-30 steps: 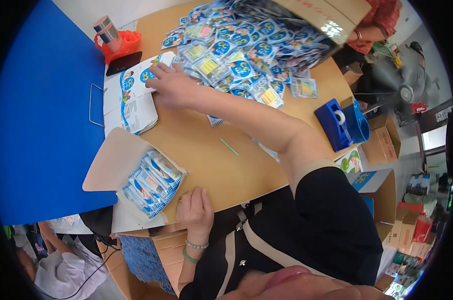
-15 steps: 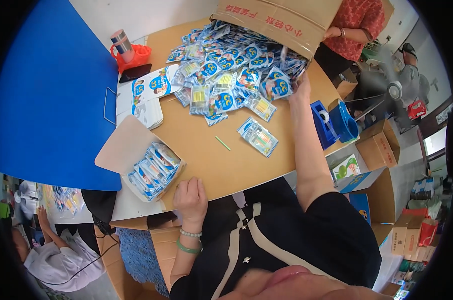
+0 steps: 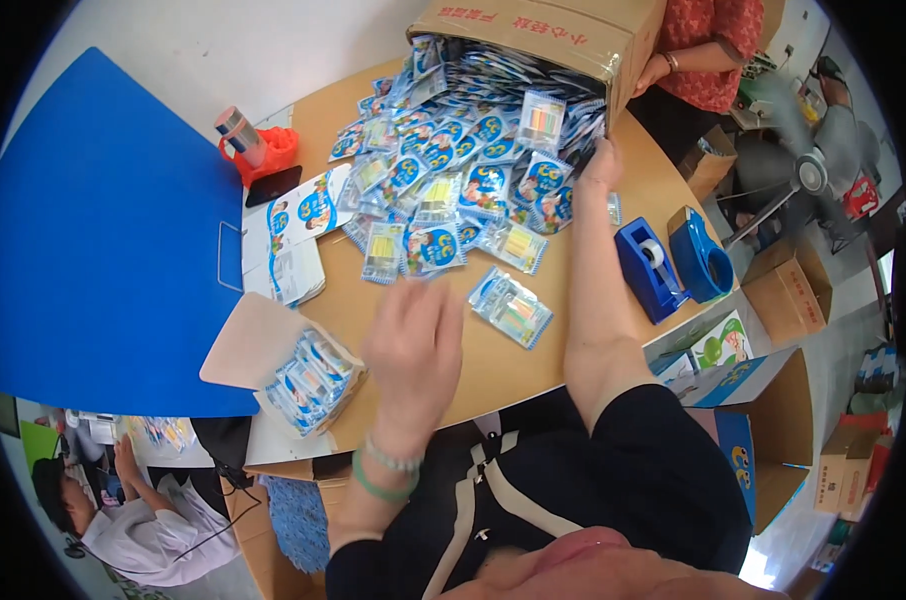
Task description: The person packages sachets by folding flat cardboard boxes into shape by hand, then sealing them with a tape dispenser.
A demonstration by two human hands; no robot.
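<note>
A heap of small clear-and-blue packets (image 3: pixel 443 170), several showing thin coloured sticks, spills from a tipped brown carton (image 3: pixel 533 28) onto the table. My right hand (image 3: pixel 600 168) is at the carton's lower right corner, beside the heap; its fingertips are hidden there. Above the table's near part hangs my left hand (image 3: pixel 413 345), fingers curled and somewhat blurred; anything in them is hidden. Just right of it lies a single packet (image 3: pixel 511 307) of coloured sticks. An open white box (image 3: pixel 313 385) filled with upright packets stands left of my left hand.
A person's hand (image 3: pixel 653 73) rests against the carton's right side. To the right are a blue tape dispenser (image 3: pixel 651 270) and a blue round holder (image 3: pixel 701 255). Flat printed cartons (image 3: pixel 298 215), a phone (image 3: pixel 273 186) and a red bag (image 3: pixel 273 150) occupy the left.
My left hand has risen from the table edge and moved forward, over where a green stick lay. The carton sits a little further left in view, and more packets show at its mouth.
</note>
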